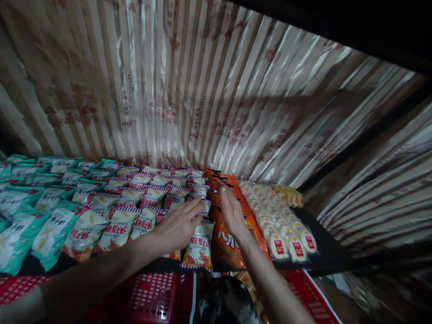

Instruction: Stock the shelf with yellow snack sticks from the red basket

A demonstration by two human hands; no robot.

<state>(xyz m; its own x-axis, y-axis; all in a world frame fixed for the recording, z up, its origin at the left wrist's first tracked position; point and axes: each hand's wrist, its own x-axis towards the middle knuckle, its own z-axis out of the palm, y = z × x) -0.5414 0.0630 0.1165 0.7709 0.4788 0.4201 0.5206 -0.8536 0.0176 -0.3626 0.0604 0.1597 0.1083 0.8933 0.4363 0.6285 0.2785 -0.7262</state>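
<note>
Your left hand (178, 225) lies flat and open on striped packets (148, 198) left of the orange bags (226, 245). Your right hand (231, 211), open, presses those bags. Lettering is blurred.

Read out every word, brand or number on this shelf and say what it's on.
Nothing reads for certain.
Teal plastic snack packets: dark characters, blurred.
Red-and-white snack packets: red characters, blurred.
Orange foil bag by the right hand: white lettering, partly hidden.
Clear-wrapped pale cakes: red labels, too small.
Striped satin backdrop: faded red print, unreadable.
</note>
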